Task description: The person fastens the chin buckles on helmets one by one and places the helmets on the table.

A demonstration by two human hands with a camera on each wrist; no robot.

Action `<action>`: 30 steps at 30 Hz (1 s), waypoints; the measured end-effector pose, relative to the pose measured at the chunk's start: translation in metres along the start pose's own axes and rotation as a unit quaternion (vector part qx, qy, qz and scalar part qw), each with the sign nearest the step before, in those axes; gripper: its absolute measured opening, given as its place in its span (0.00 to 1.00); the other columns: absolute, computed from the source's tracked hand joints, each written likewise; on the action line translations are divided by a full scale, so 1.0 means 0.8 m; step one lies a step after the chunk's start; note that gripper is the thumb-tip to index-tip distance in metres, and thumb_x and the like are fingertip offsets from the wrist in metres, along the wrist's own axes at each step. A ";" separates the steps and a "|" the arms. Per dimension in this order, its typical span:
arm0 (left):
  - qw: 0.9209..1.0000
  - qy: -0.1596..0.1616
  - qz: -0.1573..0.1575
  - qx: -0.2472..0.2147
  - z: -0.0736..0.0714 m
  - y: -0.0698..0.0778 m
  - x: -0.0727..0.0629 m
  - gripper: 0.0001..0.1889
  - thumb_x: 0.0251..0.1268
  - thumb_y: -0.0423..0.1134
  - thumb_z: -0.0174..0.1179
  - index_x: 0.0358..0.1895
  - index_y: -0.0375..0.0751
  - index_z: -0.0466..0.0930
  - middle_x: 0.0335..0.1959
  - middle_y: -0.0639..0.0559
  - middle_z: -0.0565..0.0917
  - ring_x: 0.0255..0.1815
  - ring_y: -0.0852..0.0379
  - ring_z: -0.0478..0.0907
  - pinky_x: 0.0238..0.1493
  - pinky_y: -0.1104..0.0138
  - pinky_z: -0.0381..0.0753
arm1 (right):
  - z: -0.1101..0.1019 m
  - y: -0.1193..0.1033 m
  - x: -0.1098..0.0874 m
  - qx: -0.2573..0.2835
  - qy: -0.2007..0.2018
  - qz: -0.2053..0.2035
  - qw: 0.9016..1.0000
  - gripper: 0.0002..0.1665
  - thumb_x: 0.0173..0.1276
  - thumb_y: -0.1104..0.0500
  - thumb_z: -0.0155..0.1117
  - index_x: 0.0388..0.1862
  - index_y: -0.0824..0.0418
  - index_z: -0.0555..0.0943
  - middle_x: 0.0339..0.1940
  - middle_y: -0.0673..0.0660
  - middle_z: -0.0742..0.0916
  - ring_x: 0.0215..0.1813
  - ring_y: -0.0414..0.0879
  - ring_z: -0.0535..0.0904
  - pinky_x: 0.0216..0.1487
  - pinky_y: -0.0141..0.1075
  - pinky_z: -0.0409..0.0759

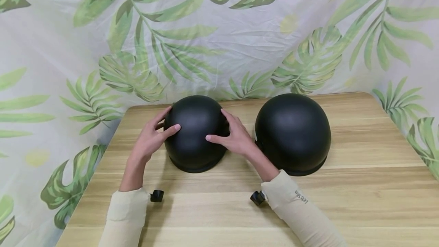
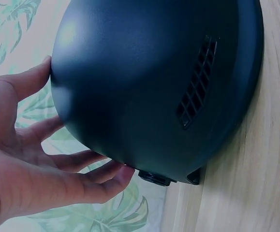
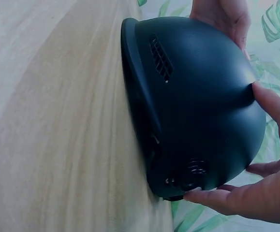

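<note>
Both hands hold a matte black helmet, which sits dome up on the left part of the table. On its left side is my left hand, thumb on the front of the dome and fingers around the flank. My right hand grips the opposite side in the same way. The left wrist view shows a slotted vent on the shell and fingertips near the lower edge. In the right wrist view, a round ribbed part lies by the right fingertips. The helmet's inside is hidden.
A second black helmet stands dome up to the right, close to my right forearm. The wood-grain table ends at a leaf-print cloth behind. Small black devices stick out from both cuffs.
</note>
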State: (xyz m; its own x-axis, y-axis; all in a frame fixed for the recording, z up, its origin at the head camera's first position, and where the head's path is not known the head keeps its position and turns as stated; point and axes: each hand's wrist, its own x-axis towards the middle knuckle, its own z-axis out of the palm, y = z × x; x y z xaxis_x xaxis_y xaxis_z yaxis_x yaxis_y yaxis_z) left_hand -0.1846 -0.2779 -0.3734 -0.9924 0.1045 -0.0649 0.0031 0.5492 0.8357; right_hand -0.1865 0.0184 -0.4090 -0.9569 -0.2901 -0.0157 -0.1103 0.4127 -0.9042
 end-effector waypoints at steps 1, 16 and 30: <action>1.000 -0.002 0.001 0.000 -0.001 -0.001 0.000 0.44 0.75 0.54 0.68 0.88 0.62 0.54 0.89 0.47 0.57 0.87 0.30 0.55 0.77 0.31 0.68 | 0.000 -0.001 0.000 0.000 0.001 -0.007 1.000 0.62 0.66 0.39 0.79 0.90 0.46 0.55 0.88 0.59 0.61 0.87 0.60 0.62 0.83 0.62 0.64; 0.998 -0.038 0.016 -0.038 -0.010 -0.003 -0.001 0.42 0.79 0.44 0.65 0.88 0.60 0.54 0.90 0.48 0.51 0.89 0.33 0.51 0.80 0.34 0.65 | 0.004 -0.008 -0.006 0.002 0.016 -0.042 0.999 0.55 0.70 0.44 0.77 0.89 0.45 0.59 0.87 0.62 0.62 0.85 0.63 0.62 0.82 0.63 0.65; 1.000 0.027 0.015 0.002 -0.006 0.001 -0.003 0.37 0.77 0.45 0.67 0.85 0.53 0.64 0.87 0.41 0.60 0.87 0.32 0.59 0.76 0.35 0.72 | 0.010 -0.002 0.005 -0.005 0.055 -0.079 0.995 0.42 0.73 0.48 0.75 0.83 0.47 0.70 0.83 0.62 0.69 0.50 0.55 0.77 0.53 0.46 0.76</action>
State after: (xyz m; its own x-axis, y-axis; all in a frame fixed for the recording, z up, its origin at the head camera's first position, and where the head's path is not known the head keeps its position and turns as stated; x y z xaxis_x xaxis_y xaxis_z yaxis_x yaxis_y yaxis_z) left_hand -0.1830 -0.2817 -0.3697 -0.9971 0.0758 -0.0102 0.0333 0.5501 0.8344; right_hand -0.1877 0.0095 -0.4109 -0.9508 -0.2565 0.1737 -0.2642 0.3786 -0.8871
